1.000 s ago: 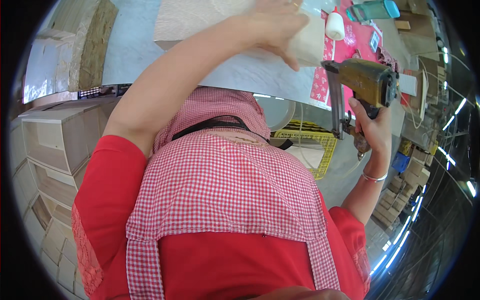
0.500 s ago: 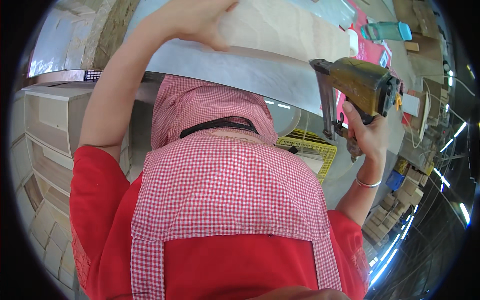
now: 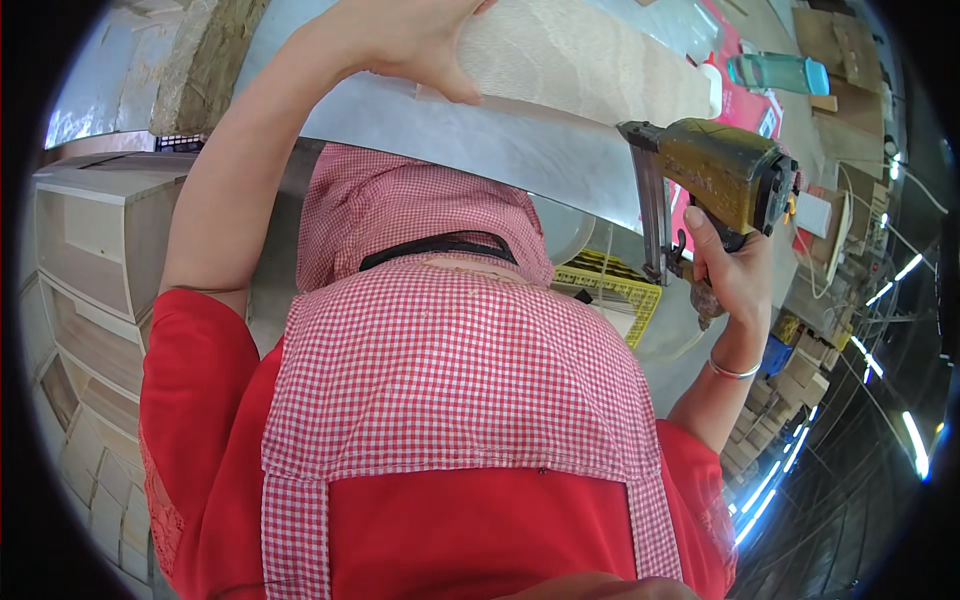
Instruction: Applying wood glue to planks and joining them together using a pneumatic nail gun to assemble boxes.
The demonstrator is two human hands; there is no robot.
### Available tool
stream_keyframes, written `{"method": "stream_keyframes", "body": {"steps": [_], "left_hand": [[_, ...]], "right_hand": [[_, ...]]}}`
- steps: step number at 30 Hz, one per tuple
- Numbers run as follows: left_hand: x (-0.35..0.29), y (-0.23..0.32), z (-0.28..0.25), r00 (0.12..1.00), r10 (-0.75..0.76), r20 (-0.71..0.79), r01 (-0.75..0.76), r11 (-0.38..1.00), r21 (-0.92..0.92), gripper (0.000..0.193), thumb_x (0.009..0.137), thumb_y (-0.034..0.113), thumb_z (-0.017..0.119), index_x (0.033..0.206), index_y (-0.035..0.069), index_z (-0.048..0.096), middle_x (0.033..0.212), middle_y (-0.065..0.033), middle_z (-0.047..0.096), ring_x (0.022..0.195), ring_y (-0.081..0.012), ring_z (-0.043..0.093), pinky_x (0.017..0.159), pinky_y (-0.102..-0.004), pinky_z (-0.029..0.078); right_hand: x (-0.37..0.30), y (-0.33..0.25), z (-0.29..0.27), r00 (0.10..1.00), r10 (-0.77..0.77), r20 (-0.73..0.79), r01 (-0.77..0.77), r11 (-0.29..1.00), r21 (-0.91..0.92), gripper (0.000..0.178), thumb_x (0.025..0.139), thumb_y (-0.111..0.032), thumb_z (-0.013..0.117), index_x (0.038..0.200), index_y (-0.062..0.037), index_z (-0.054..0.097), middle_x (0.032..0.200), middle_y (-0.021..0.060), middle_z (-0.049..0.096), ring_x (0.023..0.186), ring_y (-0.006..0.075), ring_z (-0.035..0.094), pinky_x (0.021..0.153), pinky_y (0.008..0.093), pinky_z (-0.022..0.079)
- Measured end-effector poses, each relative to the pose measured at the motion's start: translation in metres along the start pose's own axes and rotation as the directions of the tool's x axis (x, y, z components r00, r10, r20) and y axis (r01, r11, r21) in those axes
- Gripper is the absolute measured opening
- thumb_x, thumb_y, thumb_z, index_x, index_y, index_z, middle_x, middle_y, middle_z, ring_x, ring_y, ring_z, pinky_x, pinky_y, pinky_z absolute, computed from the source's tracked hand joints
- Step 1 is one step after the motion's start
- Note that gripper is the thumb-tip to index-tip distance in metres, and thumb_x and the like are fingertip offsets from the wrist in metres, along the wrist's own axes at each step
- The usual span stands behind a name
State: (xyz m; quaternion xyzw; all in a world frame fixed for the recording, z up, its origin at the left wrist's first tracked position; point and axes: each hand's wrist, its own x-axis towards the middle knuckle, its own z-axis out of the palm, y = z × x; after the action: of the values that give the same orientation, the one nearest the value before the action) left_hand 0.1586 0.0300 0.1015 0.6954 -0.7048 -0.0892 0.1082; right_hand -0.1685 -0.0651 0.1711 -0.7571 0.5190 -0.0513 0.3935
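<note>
I've got left hand (image 3: pixel 415 45) clasping the wooden piece (image 3: pixel 575 62), right hand (image 3: pixel 738 275) gripping the nail gun (image 3: pixel 708 165); tilting it could split the edge!

We wear a red-and-white checked apron (image 3: pixel 460 385) over a red shirt (image 3: pixel 480 535) at six o'clock. At one, our board (image 3: pixel 590 65) shows pale beige grain; at two, our nail gun (image 3: pixel 715 170) is golden brown and black, the bottle (image 3: pixel 772 73) turquoise. The crate (image 3: pixel 640 294) at three is yellow.
</note>
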Motion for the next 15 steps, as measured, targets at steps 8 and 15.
{"method": "stream_keyframes", "body": {"steps": [8, 15], "left_hand": [[0.000, 0.000, 0.002, 0.999, 0.020, -0.026, -0.020, 1.000, 0.001, 0.070, 0.055, 0.047, 0.085, 0.099, 0.000, 0.057, 0.108, -0.0222, 0.058, 0.108, -0.0369, 0.052, 0.091, -0.0459, 0.041], [-0.011, -0.040, 0.050, 0.780, 0.343, -0.523, -0.474, 0.870, -0.136, 0.067, 0.058, 0.039, 0.085, 0.101, 0.000, 0.052, 0.113, -0.0254, 0.055, 0.114, -0.0412, 0.050, 0.097, -0.0471, 0.040]], "right_hand": [[0.001, 0.000, -0.003, 0.998, 0.049, 0.044, -0.049, 0.999, -0.006, 0.027, 0.089, -0.024, 0.077, 0.095, -0.0008, 0.065, 0.066, -0.0011, 0.058, 0.047, 0.0051, 0.048, 0.042, 0.0225, 0.036], [0.000, -0.008, 0.004, 1.000, -0.009, 0.020, 0.010, 0.999, -0.033, 0.025, 0.090, -0.021, 0.076, 0.096, 0.0000, 0.065, 0.069, -0.0004, 0.059, 0.047, 0.0052, 0.048, 0.042, 0.0224, 0.036]]}}
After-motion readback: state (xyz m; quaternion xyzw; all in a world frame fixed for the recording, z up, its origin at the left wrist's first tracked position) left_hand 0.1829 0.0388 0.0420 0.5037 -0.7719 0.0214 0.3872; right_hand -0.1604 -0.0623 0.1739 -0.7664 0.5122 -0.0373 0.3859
